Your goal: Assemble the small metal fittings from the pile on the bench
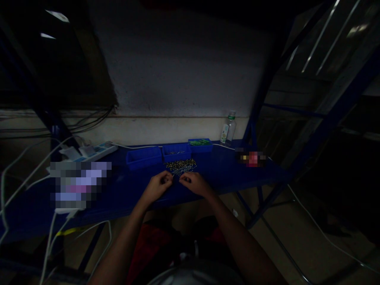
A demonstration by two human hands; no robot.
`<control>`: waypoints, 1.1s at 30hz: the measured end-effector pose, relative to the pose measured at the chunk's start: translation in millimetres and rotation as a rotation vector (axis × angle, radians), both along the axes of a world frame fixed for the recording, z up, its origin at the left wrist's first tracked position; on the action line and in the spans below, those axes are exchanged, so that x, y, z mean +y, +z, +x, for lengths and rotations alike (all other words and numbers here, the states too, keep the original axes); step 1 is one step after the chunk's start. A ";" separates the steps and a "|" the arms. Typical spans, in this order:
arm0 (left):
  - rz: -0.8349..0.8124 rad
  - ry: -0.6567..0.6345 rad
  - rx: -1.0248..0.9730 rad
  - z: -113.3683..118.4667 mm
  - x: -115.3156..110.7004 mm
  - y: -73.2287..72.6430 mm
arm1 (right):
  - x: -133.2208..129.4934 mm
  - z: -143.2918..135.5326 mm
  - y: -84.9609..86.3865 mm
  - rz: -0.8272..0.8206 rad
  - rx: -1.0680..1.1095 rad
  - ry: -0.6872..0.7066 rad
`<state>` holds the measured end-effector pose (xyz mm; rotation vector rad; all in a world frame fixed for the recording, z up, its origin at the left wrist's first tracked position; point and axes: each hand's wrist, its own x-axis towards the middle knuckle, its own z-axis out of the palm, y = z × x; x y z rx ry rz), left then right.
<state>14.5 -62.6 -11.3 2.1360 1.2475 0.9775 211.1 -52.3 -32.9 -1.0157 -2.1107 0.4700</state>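
Observation:
My left hand (160, 184) is closed in a pinch just above the blue table (219, 174), at the near left edge of a pile of small metal pieces (180, 164). My right hand (193, 183) is also pinched, close to the left one with a narrow gap between the fingertips. Whatever sits between the fingers is too small and dark to make out. The pile mixes brass-coloured bits with thin silver pins that stick out towards my hands. Behind it stands a blue bin (177, 152) with a few thin metal pieces inside.
Left of that bin is another blue bin (144, 157); to its right, a blue box (200, 145) holds green items. A clear bottle (228, 130) stands by the wall. A white power strip (97, 152) with cables and a blurred-out object (80, 184) lie at left.

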 end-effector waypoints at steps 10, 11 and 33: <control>-0.038 -0.105 0.065 1.2 0.8 0.8 | 0.7 0.9 -1.2 -0.028 0.021 0.066; -0.041 -0.108 0.071 1.2 0.9 0.6 | 0.8 1.1 -1.3 -0.017 0.013 0.067; -0.008 -0.021 0.069 -0.2 2.9 -0.9 | 1.5 0.3 -2.6 -0.043 0.056 -0.003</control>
